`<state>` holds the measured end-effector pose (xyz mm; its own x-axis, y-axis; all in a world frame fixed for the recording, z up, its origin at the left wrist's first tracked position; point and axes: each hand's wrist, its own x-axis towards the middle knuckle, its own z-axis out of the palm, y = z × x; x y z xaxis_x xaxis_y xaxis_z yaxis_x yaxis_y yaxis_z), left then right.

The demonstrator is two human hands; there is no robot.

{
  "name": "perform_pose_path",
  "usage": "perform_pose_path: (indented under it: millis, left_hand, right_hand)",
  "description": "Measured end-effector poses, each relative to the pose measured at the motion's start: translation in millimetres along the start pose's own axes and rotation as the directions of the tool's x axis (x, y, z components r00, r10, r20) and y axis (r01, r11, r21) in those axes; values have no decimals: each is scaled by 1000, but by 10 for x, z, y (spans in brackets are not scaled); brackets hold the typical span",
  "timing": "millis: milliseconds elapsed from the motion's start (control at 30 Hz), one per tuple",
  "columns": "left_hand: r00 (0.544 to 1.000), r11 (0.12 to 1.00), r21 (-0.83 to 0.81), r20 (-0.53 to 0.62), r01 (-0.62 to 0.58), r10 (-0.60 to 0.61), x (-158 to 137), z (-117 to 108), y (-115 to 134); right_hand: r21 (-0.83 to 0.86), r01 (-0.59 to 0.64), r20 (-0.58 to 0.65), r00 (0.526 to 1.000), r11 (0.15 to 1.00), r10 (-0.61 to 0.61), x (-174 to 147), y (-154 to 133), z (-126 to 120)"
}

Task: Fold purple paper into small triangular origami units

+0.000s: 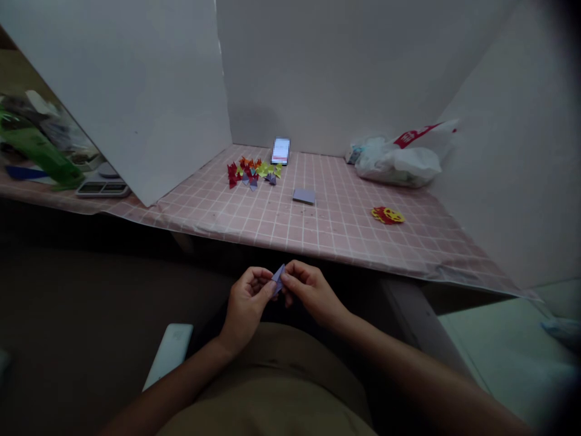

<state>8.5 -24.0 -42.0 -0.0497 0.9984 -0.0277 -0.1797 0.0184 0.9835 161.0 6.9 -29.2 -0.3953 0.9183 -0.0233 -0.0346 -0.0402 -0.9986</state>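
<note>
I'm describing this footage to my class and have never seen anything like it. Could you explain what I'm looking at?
There is no machine here, just a person's two bare hands. The single picture comes from a camera worn on the head, looking forward and down, so the arms enter from the bottom.

The left hand and right hand both hold a small folded purple paper, on the near side of the table edge.

On the pink checked tablecloth lie a cluster of small folded papers in red, orange, yellow and purple, a flat purple-grey block, a red-and-yellow item I can't identify, and a white plastic bag. A phone with a lit screen is at the back.
</note>
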Motion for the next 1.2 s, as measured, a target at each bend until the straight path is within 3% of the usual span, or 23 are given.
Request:
perform_pose_path:
  millis: [533, 933, 1200]
  left_hand:
    - [985, 987, -44, 94, 152, -147, -13, -36, 115]
    - [996, 989, 133, 59, 58, -66, -8, -30, 190]
    - [992, 991, 88, 73, 99, -105, -14, -37, 177]
  right_hand:
    - [53, -66, -16, 998, 996, 67, -58, -116, 26]
    - [15, -43, -21, 999, 999, 43, -59, -99, 28]
    - [-88, 2, -47, 999, 996, -7, -68, -119, 38]
